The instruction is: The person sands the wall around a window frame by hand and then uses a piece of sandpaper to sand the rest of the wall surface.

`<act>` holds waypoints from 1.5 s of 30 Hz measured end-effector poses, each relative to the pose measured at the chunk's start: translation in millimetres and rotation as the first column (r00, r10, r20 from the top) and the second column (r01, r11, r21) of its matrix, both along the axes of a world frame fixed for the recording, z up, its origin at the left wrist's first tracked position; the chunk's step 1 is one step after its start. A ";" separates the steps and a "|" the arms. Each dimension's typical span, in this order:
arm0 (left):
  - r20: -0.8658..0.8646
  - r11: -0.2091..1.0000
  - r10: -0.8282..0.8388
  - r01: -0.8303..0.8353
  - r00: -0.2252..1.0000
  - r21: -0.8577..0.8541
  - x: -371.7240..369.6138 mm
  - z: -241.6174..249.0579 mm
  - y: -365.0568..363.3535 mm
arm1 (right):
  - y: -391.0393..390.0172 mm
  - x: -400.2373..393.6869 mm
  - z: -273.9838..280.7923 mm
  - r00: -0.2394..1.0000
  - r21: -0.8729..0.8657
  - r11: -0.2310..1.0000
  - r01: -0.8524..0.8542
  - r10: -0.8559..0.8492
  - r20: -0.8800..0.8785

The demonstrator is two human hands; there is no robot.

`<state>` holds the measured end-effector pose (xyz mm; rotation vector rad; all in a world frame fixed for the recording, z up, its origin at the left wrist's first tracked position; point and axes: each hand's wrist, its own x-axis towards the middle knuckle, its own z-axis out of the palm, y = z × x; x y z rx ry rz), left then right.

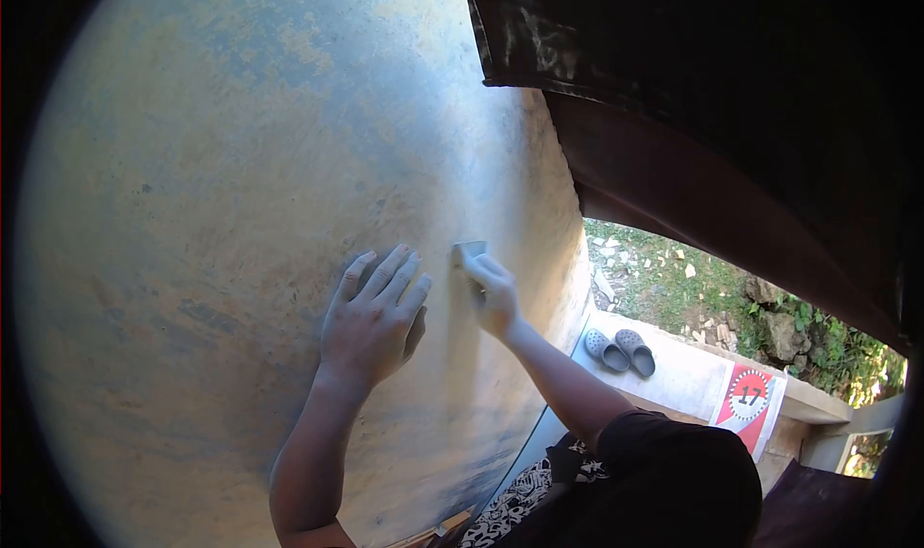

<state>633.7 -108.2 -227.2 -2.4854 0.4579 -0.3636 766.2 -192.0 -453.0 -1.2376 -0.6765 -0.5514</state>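
Note:
A large, mottled wall surface (212, 182), pale with blue-grey and tan patches, fills the left and middle of the head view. My left hand (373, 322) rests against it with the palm toward the wall and the fingers stretched out. To its right, my right hand (496, 296) pinches a small flat grey piece (469, 250) with a straight upper edge at the wall. The fingers cover much of this piece, and I cannot tell whether it is sandpaper or a scraper. Whitish dust coats both hands.
Dark sheeting (674, 67) hangs at the upper right. Below it, a pair of grey clogs (621, 353) stands on a pale ledge (674, 356), near a red and white sheet (749, 404) marked 17. Grass and rocks (775, 327) lie beyond the ledge.

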 end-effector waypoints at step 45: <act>0.056 1.000 0.008 -0.007 0.998 -0.013 1.9 -16.2 0.5 | 10.5 0.4 -11.6 0.921 0.094 0.996 0.007 0.030 -0.389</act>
